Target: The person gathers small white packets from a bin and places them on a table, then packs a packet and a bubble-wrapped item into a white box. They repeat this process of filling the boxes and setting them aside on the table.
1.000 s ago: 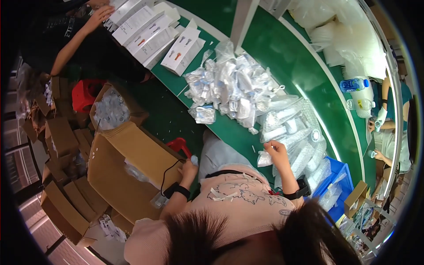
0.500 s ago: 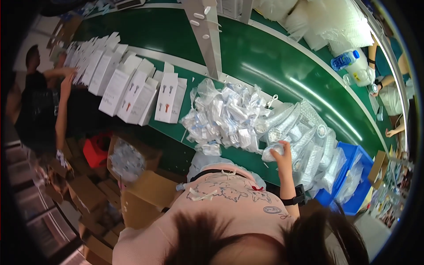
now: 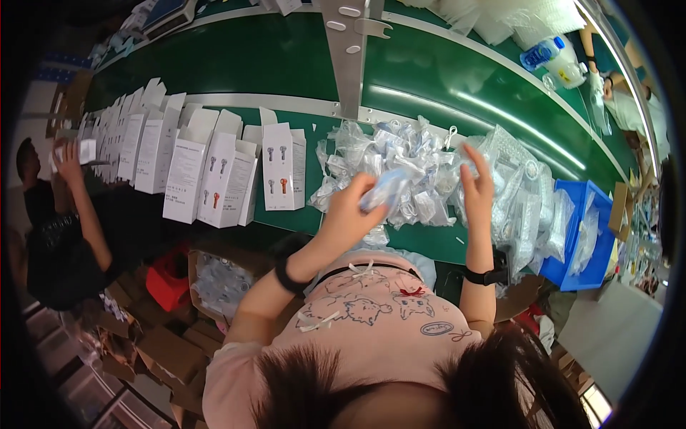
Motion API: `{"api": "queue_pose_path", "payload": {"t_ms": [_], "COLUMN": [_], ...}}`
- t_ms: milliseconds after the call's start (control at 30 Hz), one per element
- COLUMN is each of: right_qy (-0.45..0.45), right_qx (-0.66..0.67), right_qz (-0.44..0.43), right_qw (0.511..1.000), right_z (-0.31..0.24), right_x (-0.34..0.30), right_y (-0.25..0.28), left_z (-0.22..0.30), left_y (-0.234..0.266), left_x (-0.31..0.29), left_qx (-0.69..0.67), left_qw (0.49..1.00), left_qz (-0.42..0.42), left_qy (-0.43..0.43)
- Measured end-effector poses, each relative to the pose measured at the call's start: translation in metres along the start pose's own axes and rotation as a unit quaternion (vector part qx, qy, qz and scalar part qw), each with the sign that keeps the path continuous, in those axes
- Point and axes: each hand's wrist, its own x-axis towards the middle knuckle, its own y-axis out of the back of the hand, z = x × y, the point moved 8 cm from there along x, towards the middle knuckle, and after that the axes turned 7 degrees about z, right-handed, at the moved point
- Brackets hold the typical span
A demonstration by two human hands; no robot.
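My left hand [image 3: 350, 207] pinches a small clear plastic packet [image 3: 389, 189] with something white and blue in it, slightly blurred. It is held above the near edge of a loose pile of similar bagged packets [image 3: 400, 140], where white cables show through the plastic. To the right, my right hand [image 3: 477, 187] is raised with its fingers apart and nothing in it. It is between that pile and several bubble-wrapped items [image 3: 514, 193]. Left of the pile stands an upright white box [image 3: 283, 168] with its top flap up and small product pictures on its front.
A row of similar white boxes [image 3: 189, 175] runs left toward a co-worker's hand [image 3: 70, 163]. A blue bin [image 3: 599, 250] stands at the right end of the green table [image 3: 268, 229]. A metal post [image 3: 345, 57] rises behind. Cardboard cartons [image 3: 171, 343] lie below left.
My left hand has come into view holding the packet. My right hand has let go of a bubble-wrapped item and lifted away with its fingers spread. The view has shifted.
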Motion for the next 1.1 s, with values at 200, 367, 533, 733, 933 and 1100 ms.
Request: {"api": "queue_pose_path", "payload": {"t_ms": [200,367,533,733,933,1100], "right_qy": [-0.167,-0.142,-0.071,-0.063,0.009,0.04], "right_qx": [0.157,0.015,-0.308,-0.298,-0.417,-0.436], "right_qz": [-0.133,0.058,0.048,0.031,0.091,-0.207], "right_qw": [0.964,0.988,0.948,0.952,0.904,0.875], "right_z": [-0.019,0.035,0.064,0.086,0.154,0.217], "right_x": [-0.034,-0.014,-0.018,0.01,0.09,0.124], "right_y": [-0.075,-0.001,0.047,0.064,0.132,0.083], "left_z": [0.015,-0.061,-0.141,-0.121,-0.039,0.062], "left_y": [-0.02,0.102,0.156,0.133,0.132,0.118], "left_x": [0.038,0.086,0.113,0.108,0.039,-0.021], "left_qx": [0.094,0.412,0.509,0.516,0.447,0.269], "left_qw": [0.97,0.853,0.818,0.833,0.86,0.939], "left_qz": [-0.034,0.274,0.267,0.158,0.242,0.191], "left_qy": [-0.221,-0.166,0.019,0.122,-0.045,-0.101]}}
